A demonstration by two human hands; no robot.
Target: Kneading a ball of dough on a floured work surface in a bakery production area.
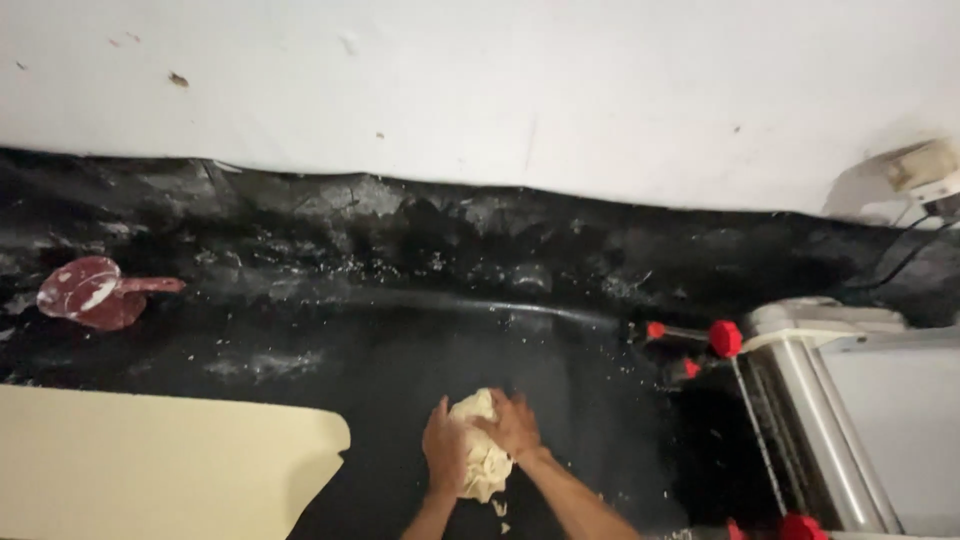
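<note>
A pale lump of dough point(482, 460) lies on the black worktop point(400, 350) near the bottom middle of the head view. My left hand point(443, 447) presses against its left side, fingers curled over it. Over the top right of the lump, my right hand point(513, 424) grips it. Both hands touch the dough and partly hide it. A few small crumbs of dough lie just below the lump.
A wide rolled sheet of pale dough point(150, 465) covers the lower left. A red scoop point(95, 292) rests at the far left. A metal dough-rolling machine point(850, 400) with red knobs point(725, 338) stands at the right. A white wall point(500, 90) rises behind.
</note>
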